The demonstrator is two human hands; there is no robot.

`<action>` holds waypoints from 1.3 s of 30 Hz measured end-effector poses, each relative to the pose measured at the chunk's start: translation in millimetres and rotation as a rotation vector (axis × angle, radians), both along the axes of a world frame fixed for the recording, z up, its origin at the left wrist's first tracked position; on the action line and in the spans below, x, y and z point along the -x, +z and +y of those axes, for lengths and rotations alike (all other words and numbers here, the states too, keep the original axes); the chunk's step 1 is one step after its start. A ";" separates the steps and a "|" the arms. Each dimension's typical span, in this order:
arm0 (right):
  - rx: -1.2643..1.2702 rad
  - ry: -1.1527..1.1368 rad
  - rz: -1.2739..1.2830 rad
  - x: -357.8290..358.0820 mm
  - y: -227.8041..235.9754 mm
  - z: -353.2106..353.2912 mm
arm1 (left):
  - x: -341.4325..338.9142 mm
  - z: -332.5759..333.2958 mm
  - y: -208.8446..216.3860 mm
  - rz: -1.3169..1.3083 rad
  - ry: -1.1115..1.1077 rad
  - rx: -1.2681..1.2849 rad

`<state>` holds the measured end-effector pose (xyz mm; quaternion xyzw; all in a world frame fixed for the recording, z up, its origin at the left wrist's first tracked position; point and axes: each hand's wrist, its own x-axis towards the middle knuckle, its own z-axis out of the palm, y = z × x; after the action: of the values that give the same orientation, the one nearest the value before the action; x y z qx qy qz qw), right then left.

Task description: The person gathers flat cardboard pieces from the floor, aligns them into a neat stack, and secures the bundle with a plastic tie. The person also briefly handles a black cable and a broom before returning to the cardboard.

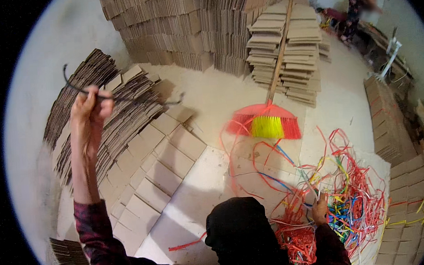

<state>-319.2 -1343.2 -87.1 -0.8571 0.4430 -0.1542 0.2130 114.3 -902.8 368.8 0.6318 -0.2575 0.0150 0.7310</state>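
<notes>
While the left hand (90, 107) is raised above the fanned cardboard sheets (140, 156), a dark strap (117, 95) is pinched in its closed fingers; a pale strap (308, 185) is gripped by the right hand (319, 210), right of the sheets, over the coloured strap heap (352, 206) below a broom (267, 122).

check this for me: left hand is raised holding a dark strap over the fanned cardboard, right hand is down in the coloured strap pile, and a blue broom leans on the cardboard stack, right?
Not quite: the broom has a red head with yellow bristles, not blue, as the head view shows. The rest holds: the left hand is raised holding a dark strap over the fanned cardboard, and the right hand is in the coloured strap pile.
</notes>
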 end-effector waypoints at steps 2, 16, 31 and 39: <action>-0.027 0.104 0.073 14.2 5.0 6.6 | -13.7 -37.7 -4.0 0.079 -0.106 0.133; -0.004 0.159 0.372 31.1 -41.8 -8.5 | -41.6 -232.4 -10.1 0.418 -0.104 0.236; 0.083 0.235 0.212 46.7 -55.1 -20.7 | 16.9 -362.3 -67.8 0.887 -0.429 0.104; 0.044 0.254 0.153 50.9 -49.5 -12.2 | 19.2 -446.7 -43.7 0.985 -0.523 0.244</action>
<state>-370.1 -1355.3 -136.6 -0.9200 0.3423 -0.0700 0.1777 95.0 -1349.5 325.1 0.3905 -0.0305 -0.4329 0.8119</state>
